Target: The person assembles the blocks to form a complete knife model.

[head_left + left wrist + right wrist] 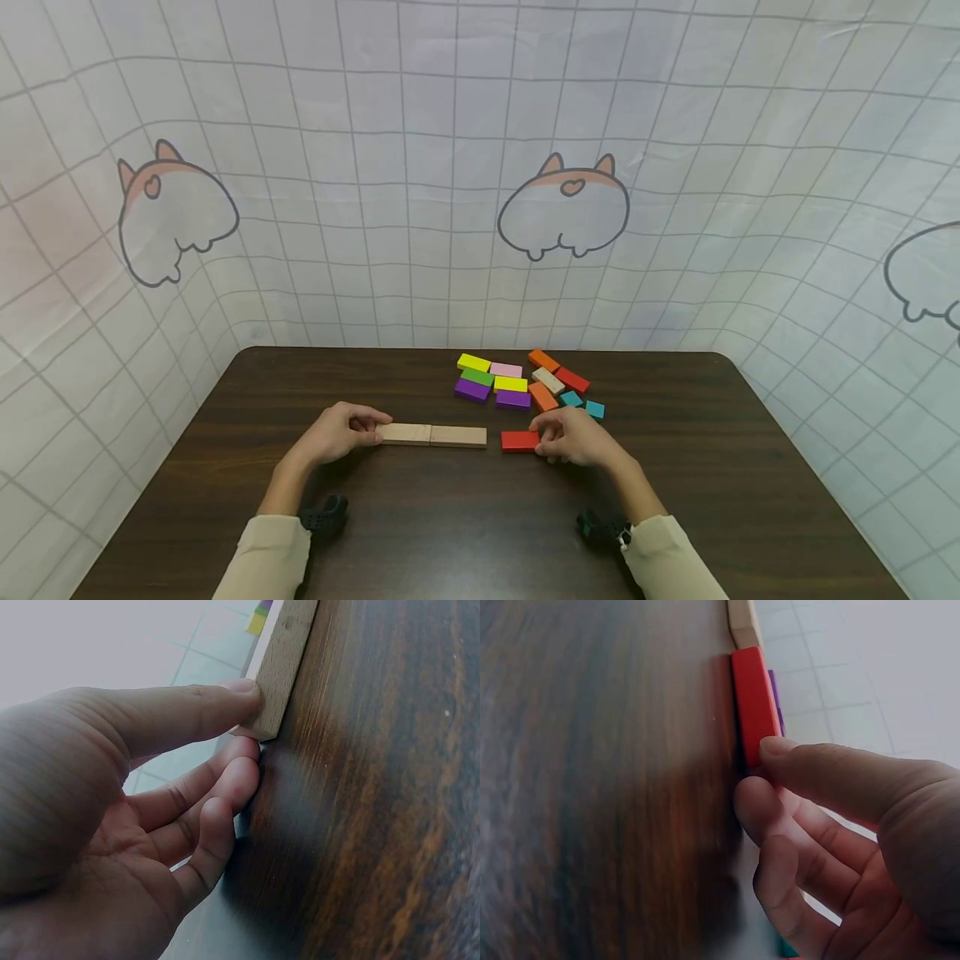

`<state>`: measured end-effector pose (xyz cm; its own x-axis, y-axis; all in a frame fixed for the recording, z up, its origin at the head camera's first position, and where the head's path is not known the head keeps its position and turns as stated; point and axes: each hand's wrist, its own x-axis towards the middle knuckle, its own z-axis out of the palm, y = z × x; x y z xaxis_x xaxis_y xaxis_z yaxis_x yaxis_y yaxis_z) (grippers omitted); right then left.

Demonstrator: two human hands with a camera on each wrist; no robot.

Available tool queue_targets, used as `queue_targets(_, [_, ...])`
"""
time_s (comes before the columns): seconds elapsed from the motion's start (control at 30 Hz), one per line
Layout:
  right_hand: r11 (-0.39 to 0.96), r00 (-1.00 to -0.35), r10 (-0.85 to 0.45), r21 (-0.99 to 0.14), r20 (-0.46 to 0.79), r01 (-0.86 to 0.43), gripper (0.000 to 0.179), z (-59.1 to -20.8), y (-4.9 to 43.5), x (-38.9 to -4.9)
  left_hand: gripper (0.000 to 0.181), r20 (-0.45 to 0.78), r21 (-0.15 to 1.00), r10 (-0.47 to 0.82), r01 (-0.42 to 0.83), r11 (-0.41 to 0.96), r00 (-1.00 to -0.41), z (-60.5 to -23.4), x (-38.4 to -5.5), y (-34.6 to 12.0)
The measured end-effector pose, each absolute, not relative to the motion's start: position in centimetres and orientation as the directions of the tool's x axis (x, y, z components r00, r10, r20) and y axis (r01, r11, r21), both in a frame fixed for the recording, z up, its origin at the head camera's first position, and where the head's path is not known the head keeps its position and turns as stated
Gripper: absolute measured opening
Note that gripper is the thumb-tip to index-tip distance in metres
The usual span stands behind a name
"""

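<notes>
Two plain wooden blocks lie end to end in a row, the left one meeting the right one. My left hand pinches the far left end of this row between thumb and fingers. In the left wrist view the thumb presses the near face of the wooden block, low over the table. A red block is held by its right end in my right hand. A small gap separates it from the row. The right wrist view shows the thumb on the red block's near side.
Behind the red block lies a loose group of coloured blocks, with a yellow block, a purple block, an orange block and a blue block among them. A patterned white curtain rises beyond the dark wooden table.
</notes>
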<state>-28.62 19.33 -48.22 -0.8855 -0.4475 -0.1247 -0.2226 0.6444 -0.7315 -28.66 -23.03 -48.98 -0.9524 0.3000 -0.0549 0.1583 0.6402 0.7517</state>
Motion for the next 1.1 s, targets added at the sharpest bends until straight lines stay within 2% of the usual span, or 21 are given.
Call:
queue_targets(0.4, [0.612, -0.887, -0.447, -0.762, -0.114, -0.21, 0.028, -48.7, 18.3, -28.9, 0.025, -0.062, 0.753, 0.284, 0.142, 0.643, -0.957, -49.1, -28.7, -23.1])
queue_targets(1.1, [0.637, -0.898, -0.417, -0.749, -0.138, -0.181, 0.024, -48.6, 16.8, -29.1, 0.026, -0.062, 0.753, 0.285, 0.142, 0.642, -0.957, -48.8, -28.6, -23.0])
